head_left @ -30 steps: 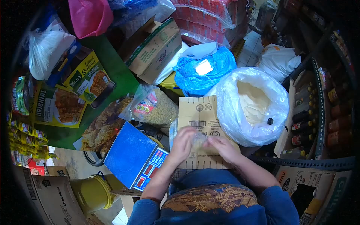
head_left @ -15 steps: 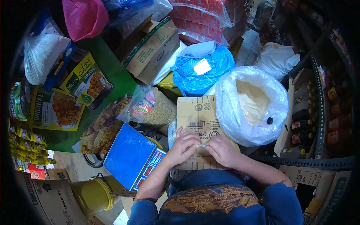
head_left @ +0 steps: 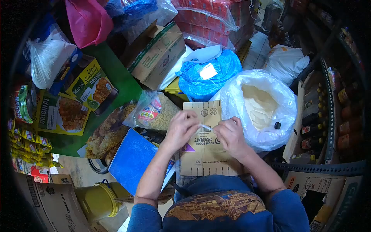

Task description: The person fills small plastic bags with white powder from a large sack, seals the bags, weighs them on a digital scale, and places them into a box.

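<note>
Over a flattened brown cardboard sheet (head_left: 206,158) with "Boom Boom Chocolate" print, my two hands face each other. My left hand (head_left: 181,128) has its fingers pinched together at one end of a thin whitish strip (head_left: 204,126), perhaps twisted plastic. At the other end my right hand (head_left: 232,136) is closed in a pinch, and the strip runs toward its fingertips. To the right stands an open white plastic sack (head_left: 232,92) of pale powder. A blue-topped weighing scale (head_left: 133,158) sits left of the cardboard, its keypad partly behind my left forearm.
A clear bag of small tan pieces (head_left: 164,116) leans behind the scale, near a tied blue bag (head_left: 210,73). An open carton (head_left: 158,58) stands beyond. Yellow buckets (head_left: 91,201) are at lower left. Bottles (head_left: 311,129) line the right-hand shelf. A black cap-like object (head_left: 277,125) rests on the sack.
Both hands have moved up, away from my body, and farther apart, with the whitish strip now stretched between them. My left forearm now covers more of the scale's keypad.
</note>
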The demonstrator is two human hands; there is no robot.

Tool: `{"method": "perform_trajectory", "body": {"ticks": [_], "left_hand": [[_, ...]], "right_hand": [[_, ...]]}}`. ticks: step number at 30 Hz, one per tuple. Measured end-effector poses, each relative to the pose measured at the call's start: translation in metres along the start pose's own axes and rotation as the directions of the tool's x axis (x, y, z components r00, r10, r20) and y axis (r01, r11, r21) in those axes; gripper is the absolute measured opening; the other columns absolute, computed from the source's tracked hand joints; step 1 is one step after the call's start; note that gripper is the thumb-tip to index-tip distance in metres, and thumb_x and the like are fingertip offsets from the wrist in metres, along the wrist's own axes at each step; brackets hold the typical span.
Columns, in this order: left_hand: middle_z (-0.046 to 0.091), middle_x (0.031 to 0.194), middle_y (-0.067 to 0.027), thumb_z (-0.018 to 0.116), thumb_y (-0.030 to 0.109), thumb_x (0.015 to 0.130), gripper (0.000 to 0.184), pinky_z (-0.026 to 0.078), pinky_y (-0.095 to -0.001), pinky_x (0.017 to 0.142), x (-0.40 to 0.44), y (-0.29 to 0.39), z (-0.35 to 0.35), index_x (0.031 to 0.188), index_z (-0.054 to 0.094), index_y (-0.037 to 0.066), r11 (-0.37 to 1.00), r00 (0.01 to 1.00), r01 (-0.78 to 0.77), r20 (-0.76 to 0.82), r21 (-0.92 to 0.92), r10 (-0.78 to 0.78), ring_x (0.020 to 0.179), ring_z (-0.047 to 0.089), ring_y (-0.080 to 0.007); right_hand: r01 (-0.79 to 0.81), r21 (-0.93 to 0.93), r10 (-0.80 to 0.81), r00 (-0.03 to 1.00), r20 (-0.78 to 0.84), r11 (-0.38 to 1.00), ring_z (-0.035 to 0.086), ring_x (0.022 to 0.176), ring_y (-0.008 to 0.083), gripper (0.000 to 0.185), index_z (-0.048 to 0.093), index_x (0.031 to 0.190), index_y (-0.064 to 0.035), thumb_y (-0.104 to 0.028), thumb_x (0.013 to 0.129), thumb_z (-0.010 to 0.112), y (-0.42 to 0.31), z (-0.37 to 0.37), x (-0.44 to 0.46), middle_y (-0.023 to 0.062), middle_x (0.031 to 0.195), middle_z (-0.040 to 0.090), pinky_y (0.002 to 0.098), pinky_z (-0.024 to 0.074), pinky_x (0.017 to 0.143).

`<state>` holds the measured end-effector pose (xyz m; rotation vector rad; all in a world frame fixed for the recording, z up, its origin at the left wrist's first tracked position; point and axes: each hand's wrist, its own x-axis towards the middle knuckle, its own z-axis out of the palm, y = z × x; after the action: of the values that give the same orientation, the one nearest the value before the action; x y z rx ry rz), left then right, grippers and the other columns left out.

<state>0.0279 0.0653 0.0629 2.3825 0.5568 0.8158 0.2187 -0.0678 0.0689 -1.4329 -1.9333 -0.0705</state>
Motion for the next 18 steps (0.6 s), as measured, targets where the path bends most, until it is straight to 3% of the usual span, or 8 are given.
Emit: {"method": "perform_trajectory", "body": {"ticks": [3,4,6,9,11,12,14,18], "left_hand": [[0.062,0.101,-0.0080,0.071,0.005,0.076,0.016,0.050,-0.0373,0.077,0.049,0.038,-0.010,0.092,0.069,0.006,0.990,0.961,-0.135,-0.238,0.027,0.138,0.092,0.060,-0.0269],[0.061,0.102,-0.0085,0.071,0.003,0.075,0.018,0.051,-0.0363,0.078,0.062,0.054,-0.014,0.092,0.070,0.006,0.984,0.952,-0.173,-0.265,-0.047,0.155,0.094,0.060,-0.0263],[0.059,0.108,-0.0106,0.072,0.001,0.072,0.021,0.052,-0.0334,0.080,0.080,0.096,-0.033,0.092,0.072,0.006,0.938,0.923,-0.297,-0.304,-0.180,0.234,0.098,0.061,-0.0250],[0.056,0.118,-0.0133,0.076,0.004,0.068,0.022,0.046,-0.0392,0.096,0.088,0.143,-0.060,0.090,0.075,0.009,0.761,0.911,-0.411,-0.245,-0.501,0.331,0.114,0.055,-0.0302],[0.055,0.121,-0.0134,0.077,0.007,0.069,0.021,0.038,-0.0437,0.102,0.087,0.143,-0.065,0.090,0.075,0.011,0.730,0.896,-0.439,-0.194,-0.524,0.400,0.121,0.048,-0.0326],[0.055,0.124,-0.0134,0.078,0.010,0.069,0.021,0.030,-0.0483,0.109,0.086,0.142,-0.067,0.089,0.076,0.012,0.693,0.870,-0.467,-0.143,-0.550,0.472,0.129,0.042,-0.0351],[0.054,0.126,-0.0125,0.076,0.009,0.071,0.017,0.026,-0.0481,0.111,0.068,0.119,-0.053,0.088,0.074,0.013,0.714,0.925,-0.341,-0.086,-0.611,0.369,0.131,0.039,-0.0342],[0.051,0.130,-0.0092,0.074,0.006,0.074,0.016,0.028,-0.0434,0.110,0.000,0.069,-0.007,0.089,0.074,0.013,0.735,0.997,0.068,0.029,-0.674,-0.066,0.132,0.037,-0.0296]], "right_hand": [[-0.277,0.320,0.326,0.938,-0.113,0.906,0.057,0.083,0.0200,0.008,0.063,0.091,-0.0080,-0.007,0.084,0.066,-0.016,-0.002,0.004,0.0071,0.088,0.058,0.0363,0.0415,0.081],[-0.333,0.747,0.481,0.877,0.020,0.576,0.058,0.083,0.0195,0.007,0.062,0.094,-0.0069,-0.009,0.087,0.064,-0.025,-0.010,0.009,0.0055,0.089,0.058,0.0354,0.0433,0.080],[-0.070,0.967,0.421,0.891,0.170,-0.244,0.058,0.086,0.0159,0.009,0.060,0.099,-0.0047,-0.011,0.092,0.062,-0.042,-0.022,0.025,0.0043,0.093,0.059,0.0323,0.0458,0.079],[-0.054,0.932,0.288,0.943,0.166,-0.359,0.059,0.087,0.0189,0.018,0.060,0.100,-0.0046,-0.010,0.086,0.068,-0.066,-0.056,0.050,0.0062,0.095,0.060,0.0330,0.0469,0.078],[-0.184,0.945,0.148,0.978,0.148,0.271,0.060,0.087,0.0221,0.025,0.062,0.098,-0.0055,-0.013,0.077,0.075,-0.040,-0.080,0.059,0.0078,0.092,0.060,0.0342,0.0478,0.077],[-0.069,0.885,0.201,0.979,-0.028,0.460,0.060,0.087,0.0241,0.025,0.065,0.090,-0.0073,-0.014,0.070,0.077,-0.043,-0.086,0.062,0.0080,0.087,0.061,0.0351,0.0472,0.077],[0.150,0.513,-0.132,0.989,-0.072,0.845,0.059,0.079,0.0208,0.019,0.067,0.087,-0.0104,-0.015,0.070,0.074,-0.021,-0.106,0.074,0.0025,0.083,0.059,0.0387,0.0439,0.080],[0.299,0.121,-0.309,0.948,0.078,0.947,0.057,0.073,0.0173,0.012,0.066,0.086,-0.0123,-0.014,0.074,0.069,-0.002,-0.066,0.050,-0.0004,0.073,0.051,0.0412,0.0410,0.086]]}}
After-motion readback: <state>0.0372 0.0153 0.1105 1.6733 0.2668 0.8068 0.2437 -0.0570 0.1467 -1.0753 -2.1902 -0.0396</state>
